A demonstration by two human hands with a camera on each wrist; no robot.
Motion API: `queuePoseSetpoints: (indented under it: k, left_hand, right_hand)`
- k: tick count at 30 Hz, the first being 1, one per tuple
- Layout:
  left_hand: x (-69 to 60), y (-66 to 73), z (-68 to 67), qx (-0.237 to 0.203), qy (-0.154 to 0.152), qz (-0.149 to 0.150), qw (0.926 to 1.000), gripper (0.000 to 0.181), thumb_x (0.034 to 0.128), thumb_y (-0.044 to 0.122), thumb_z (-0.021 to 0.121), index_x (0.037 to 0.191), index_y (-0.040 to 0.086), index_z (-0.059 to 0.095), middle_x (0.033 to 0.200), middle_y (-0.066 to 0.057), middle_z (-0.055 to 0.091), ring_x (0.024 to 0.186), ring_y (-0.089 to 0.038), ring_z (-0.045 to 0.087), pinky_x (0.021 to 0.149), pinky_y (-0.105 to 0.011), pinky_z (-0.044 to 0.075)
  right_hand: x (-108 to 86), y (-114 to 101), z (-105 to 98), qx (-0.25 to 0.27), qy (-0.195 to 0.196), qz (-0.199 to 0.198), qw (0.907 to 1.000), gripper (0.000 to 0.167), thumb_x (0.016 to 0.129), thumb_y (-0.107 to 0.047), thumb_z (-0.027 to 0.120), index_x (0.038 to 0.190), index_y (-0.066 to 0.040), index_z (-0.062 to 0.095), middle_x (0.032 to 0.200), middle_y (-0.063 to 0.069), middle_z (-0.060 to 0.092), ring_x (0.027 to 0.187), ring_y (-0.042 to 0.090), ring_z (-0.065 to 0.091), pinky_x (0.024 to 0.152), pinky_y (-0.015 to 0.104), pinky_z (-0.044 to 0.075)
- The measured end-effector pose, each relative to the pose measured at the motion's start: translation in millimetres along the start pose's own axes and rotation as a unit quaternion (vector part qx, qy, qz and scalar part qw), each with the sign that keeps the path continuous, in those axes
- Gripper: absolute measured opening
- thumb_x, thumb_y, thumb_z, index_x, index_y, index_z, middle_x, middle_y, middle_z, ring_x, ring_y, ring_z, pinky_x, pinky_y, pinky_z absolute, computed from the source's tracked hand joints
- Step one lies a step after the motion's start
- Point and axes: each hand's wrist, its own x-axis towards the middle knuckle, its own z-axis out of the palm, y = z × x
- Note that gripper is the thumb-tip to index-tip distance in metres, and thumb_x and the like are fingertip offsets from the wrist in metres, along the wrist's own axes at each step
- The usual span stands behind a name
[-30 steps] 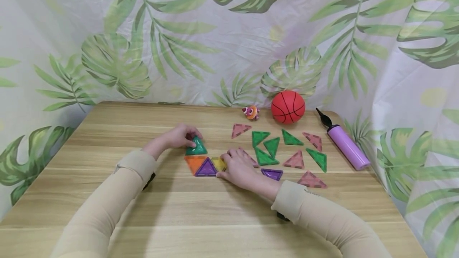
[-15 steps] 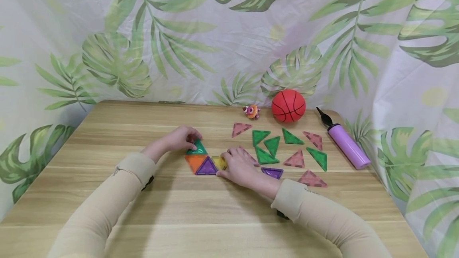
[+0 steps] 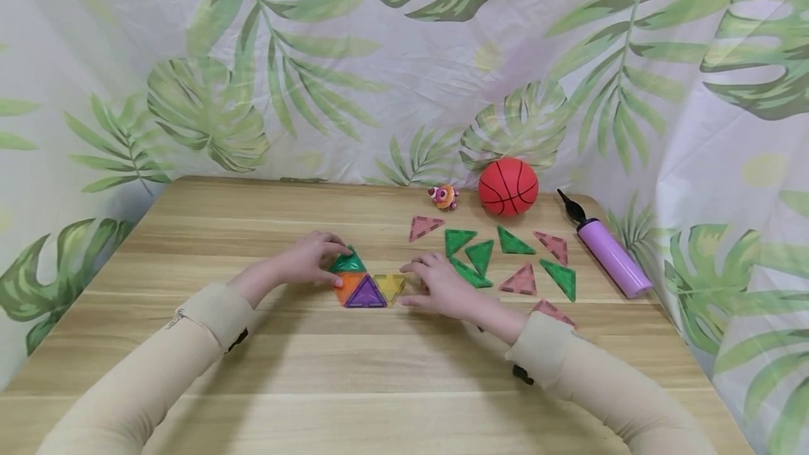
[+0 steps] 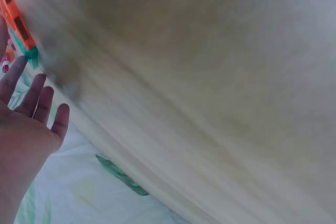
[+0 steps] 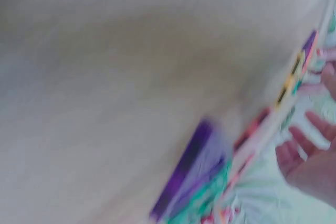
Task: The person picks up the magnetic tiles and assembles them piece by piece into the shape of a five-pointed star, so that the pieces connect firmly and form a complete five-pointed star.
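Four colours of translucent triangular magnetic tiles lie edge to edge mid-table: teal (image 3: 349,262), orange (image 3: 346,291), purple (image 3: 366,295) and yellow (image 3: 387,286). My left hand (image 3: 306,258) is at their left side, fingertips at the teal tile and thumb at the orange one. In the left wrist view its fingers (image 4: 37,95) look straight and spread. My right hand (image 3: 442,285) hovers or rests just right of the yellow tile, thumb and fingers apart. The right wrist view, though blurred, shows those fingers (image 5: 304,140) loosely extended with nothing between them.
Loose green tiles (image 3: 515,241) and pink tiles (image 3: 520,281) are scattered to the right. Behind them sit a small toy figure (image 3: 444,197) and a red ball (image 3: 508,187). A purple hand pump (image 3: 613,258) lies near the table's right edge.
My left hand has shifted down and left, bringing its thumb from the teal tile to the orange one. My right hand has drawn back rightward, uncovering the yellow tile and hiding a loose purple one.
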Motion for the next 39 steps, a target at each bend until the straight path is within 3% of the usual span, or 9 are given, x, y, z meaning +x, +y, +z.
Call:
queuePoseSetpoints:
  k: [4, 15, 19, 24, 30, 33, 39]
  left_hand:
    - [-5.9, 0.1, 4.8, 0.004, 0.018, 0.003, 0.9998, 0.065, 0.0770, 0.039, 0.076, 0.131, 0.010, 0.056, 0.135, -0.018, 0.048, 0.128, -0.042, 0.035, 0.104, -0.063, 0.020]
    - [-10.5, -4.0, 9.6, -0.004, 0.021, -0.004, 0.9998, 0.065, 0.0779, 0.039, 0.075, 0.133, 0.011, 0.054, 0.137, -0.018, 0.045, 0.130, -0.042, 0.033, 0.104, -0.065, 0.019]
    - [-11.2, -3.0, 8.2, -0.006, 0.019, -0.002, 0.9998, 0.064, 0.0788, 0.040, 0.074, 0.133, 0.011, 0.054, 0.139, -0.018, 0.044, 0.131, -0.043, 0.032, 0.104, -0.065, 0.019]
    - [-10.0, -2.7, 5.9, -0.006, 0.011, -0.003, 0.9999, 0.064, 0.0796, 0.041, 0.073, 0.133, 0.012, 0.054, 0.140, -0.017, 0.043, 0.131, -0.043, 0.031, 0.103, -0.066, 0.020]
    - [-12.0, 0.6, 4.8, -0.014, 0.009, -0.008, 0.9998, 0.065, 0.0789, 0.040, 0.074, 0.133, 0.011, 0.054, 0.140, -0.017, 0.042, 0.131, -0.043, 0.031, 0.103, -0.065, 0.021]
    - [-12.2, 2.3, 3.9, -0.018, 0.010, -0.008, 0.9998, 0.065, 0.0786, 0.040, 0.074, 0.133, 0.010, 0.054, 0.140, -0.018, 0.042, 0.132, -0.043, 0.030, 0.104, -0.065, 0.020]
    - [-13.2, 2.7, 4.4, -0.015, 0.008, -0.012, 0.9998, 0.064, 0.0790, 0.041, 0.074, 0.133, 0.012, 0.054, 0.140, -0.016, 0.042, 0.131, -0.041, 0.031, 0.102, -0.065, 0.022]
  right_hand:
    - [-15.0, 17.9, -18.4, 0.016, -0.022, -0.038, 0.9989, 0.055, 0.081, -0.036, 0.073, 0.128, -0.013, 0.057, 0.128, 0.009, 0.054, 0.119, 0.027, 0.045, 0.099, 0.046, 0.039]
    - [-58.0, 63.8, -50.7, 0.052, -0.097, -0.036, 0.9933, 0.057, 0.079, -0.031, 0.076, 0.130, -0.013, 0.056, 0.136, 0.012, 0.048, 0.130, 0.034, 0.036, 0.102, 0.054, 0.035]
    - [-72.6, 79.0, -50.5, 0.037, -0.104, -0.046, 0.9929, 0.055, 0.078, -0.034, 0.076, 0.126, -0.014, 0.059, 0.131, 0.009, 0.052, 0.128, 0.034, 0.040, 0.105, 0.056, 0.030]
    - [-84.5, 90.8, -42.7, 0.025, -0.090, -0.039, 0.9948, 0.058, 0.075, -0.043, 0.077, 0.124, -0.017, 0.061, 0.124, 0.000, 0.056, 0.122, 0.027, 0.045, 0.101, 0.052, 0.035]
    - [-84.7, 95.2, -28.7, 0.009, -0.059, -0.056, 0.9966, 0.059, 0.074, -0.049, 0.076, 0.122, -0.018, 0.062, 0.115, -0.003, 0.058, 0.107, 0.015, 0.049, 0.089, 0.040, 0.041]
    - [-82.8, 95.7, -24.9, 0.004, -0.063, -0.046, 0.9970, 0.060, 0.074, -0.051, 0.075, 0.124, -0.020, 0.061, 0.114, -0.004, 0.057, 0.102, 0.012, 0.048, 0.084, 0.035, 0.041]
    - [-80.8, 92.4, -24.9, 0.023, -0.081, -0.015, 0.9963, 0.064, 0.074, -0.051, 0.075, 0.127, -0.020, 0.058, 0.120, 0.001, 0.056, 0.111, 0.020, 0.049, 0.089, 0.042, 0.041]
